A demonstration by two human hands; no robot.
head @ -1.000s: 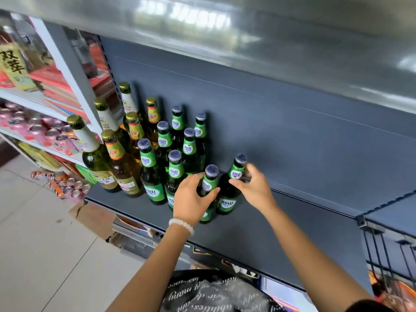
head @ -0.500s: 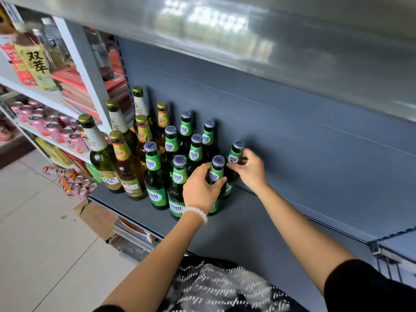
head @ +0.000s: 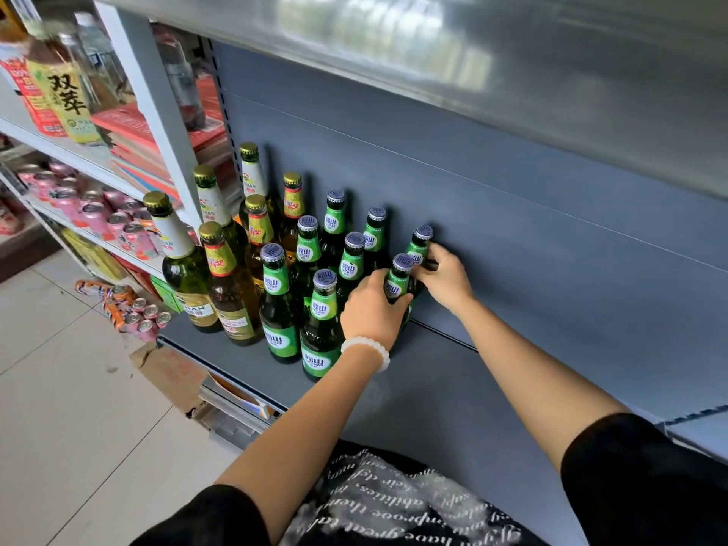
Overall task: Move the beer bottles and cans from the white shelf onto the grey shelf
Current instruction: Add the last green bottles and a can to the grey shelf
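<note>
On the grey shelf [head: 453, 388], both hands [head: 370, 309] grip green bottles [head: 400, 275] beside crowded taller bottles [head: 220, 277].

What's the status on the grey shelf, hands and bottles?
Left hand grips front green-label bottle. Right hand grips green-label bottle behind it. Both upright on grey shelf, tight against the row. Nothing blocking.

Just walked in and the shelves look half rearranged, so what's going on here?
A person is stocking beer on the grey shelf. Their left hand grips one green-labelled bottle by the shoulder, and their right hand holds another nearer the back panel. Both stand at the right end of a cluster of green bottles, with taller gold-capped bottles to the left. Pink cans sit on the white shelf.
</note>
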